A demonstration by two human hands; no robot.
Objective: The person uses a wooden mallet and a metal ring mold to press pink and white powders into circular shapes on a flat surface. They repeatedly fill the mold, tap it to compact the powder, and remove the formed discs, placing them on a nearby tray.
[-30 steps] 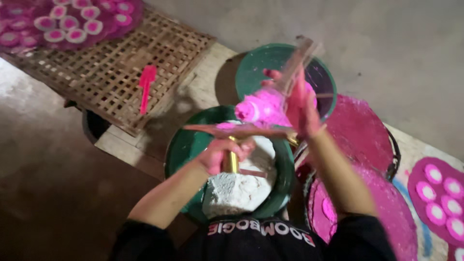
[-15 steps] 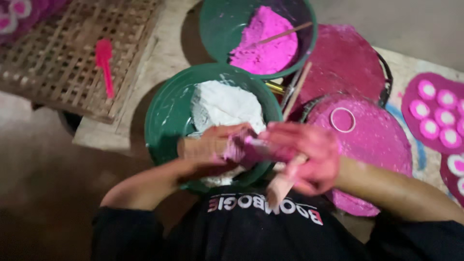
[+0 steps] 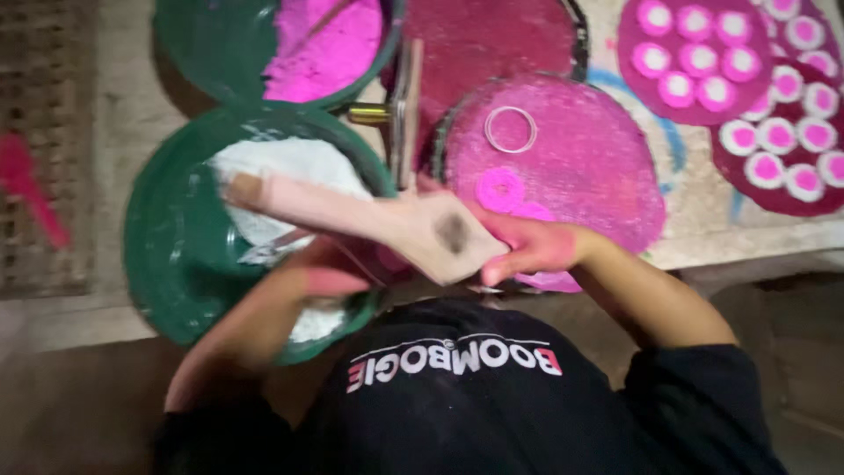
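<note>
My right hand [image 3: 532,248], stained pink, grips the wide end of a flat wooden paddle [image 3: 352,211]. The paddle reaches left over a green bowl [image 3: 149,255] holding white powder [image 3: 281,167]. My left hand [image 3: 312,280], also pink, is curled just under the paddle at the bowl's near side. A small metal piece [image 3: 264,252] shows beside it, and blur hides whether the fingers hold it. To the right lies a round pink-dusted tray [image 3: 589,176] with a metal ring [image 3: 510,129] and a pressed pink disc [image 3: 499,188] on it.
A second green bowl [image 3: 189,40] with pink powder [image 3: 325,44] stands behind. A wooden stick with a brass fitting [image 3: 403,107] lies between the bowls and a dark pink tray [image 3: 492,35]. Boards of pink-and-white discs [image 3: 703,62] lie at right. A woven mat [image 3: 44,105] is at left.
The view has swung down and closer. My hands have dropped from the pink-powder bowl toward my body. The paddle now lies across the white-powder bowl.
</note>
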